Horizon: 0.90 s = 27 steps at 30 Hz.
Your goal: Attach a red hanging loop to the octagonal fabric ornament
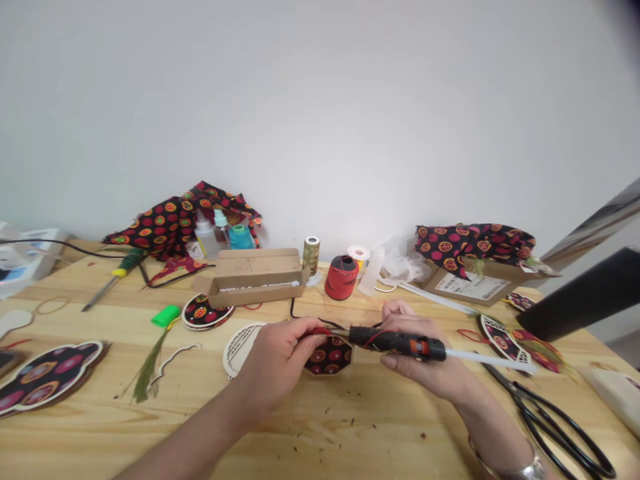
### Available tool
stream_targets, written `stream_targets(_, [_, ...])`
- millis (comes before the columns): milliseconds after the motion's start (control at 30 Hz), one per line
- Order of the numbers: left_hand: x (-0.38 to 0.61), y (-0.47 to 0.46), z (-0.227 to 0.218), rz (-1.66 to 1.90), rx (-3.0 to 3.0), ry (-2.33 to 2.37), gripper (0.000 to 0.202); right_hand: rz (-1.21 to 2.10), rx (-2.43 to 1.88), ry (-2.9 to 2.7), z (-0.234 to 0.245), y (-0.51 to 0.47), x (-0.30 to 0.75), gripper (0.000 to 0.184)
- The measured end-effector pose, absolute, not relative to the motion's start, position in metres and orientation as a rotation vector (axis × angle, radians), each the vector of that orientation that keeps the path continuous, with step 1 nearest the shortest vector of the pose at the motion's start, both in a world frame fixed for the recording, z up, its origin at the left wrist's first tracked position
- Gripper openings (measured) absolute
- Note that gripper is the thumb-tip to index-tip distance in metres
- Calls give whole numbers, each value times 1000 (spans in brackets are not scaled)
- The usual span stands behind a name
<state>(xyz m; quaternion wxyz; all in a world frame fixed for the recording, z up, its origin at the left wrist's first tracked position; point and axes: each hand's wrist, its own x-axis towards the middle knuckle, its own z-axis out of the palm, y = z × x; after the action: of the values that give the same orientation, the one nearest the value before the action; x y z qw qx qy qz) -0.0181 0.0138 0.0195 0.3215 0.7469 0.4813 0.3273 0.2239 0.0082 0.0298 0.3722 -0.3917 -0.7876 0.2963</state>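
My right hand (420, 353) is wrapped round a black hot glue gun (395, 342), with a white glue stick (493, 361) jutting out of its back end. The nozzle points left, close to the fingertips of my left hand (280, 353). Those fingers are pinched on a thin red cord (324, 331). Just beneath is an octagonal piece (330, 362) faced with dark patterned fabric, its upper part covered by my fingers and the nozzle. Whether my left hand also touches this piece, I cannot tell. A pale round wooden frame (240, 347) lies partly behind my left hand.
Black scissors (545, 413) lie at the right, near my forearm. Behind my hands stand an open cardboard box (260, 277), a gold thread spool (311, 257) and a red thread cone (342, 279). A screwdriver (115, 277), green tassel (153, 363) and fabric-covered wooden piece (55, 373) are left.
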Motion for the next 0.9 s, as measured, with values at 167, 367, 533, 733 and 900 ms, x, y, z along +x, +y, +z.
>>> stream_targets(167, [-17, 14, 21, 846, 1957, 1278, 18, 764, -1008, -2028, 30, 9, 224, 16])
stream_targets(367, [-16, 12, 22, 871, 1962, 1264, 17, 755, -1005, -2026, 32, 9, 222, 15])
stream_targets(533, [-16, 12, 20, 850, 1943, 1259, 17, 749, -1001, -2027, 33, 8, 221, 14])
stream_targets(733, [-15, 14, 18, 846, 1915, 1230, 19, 743, -1008, -2026, 32, 8, 220, 14])
stream_targets(900, [-15, 14, 19, 855, 1885, 1226, 19, 763, -1017, -2019, 32, 9, 219, 12])
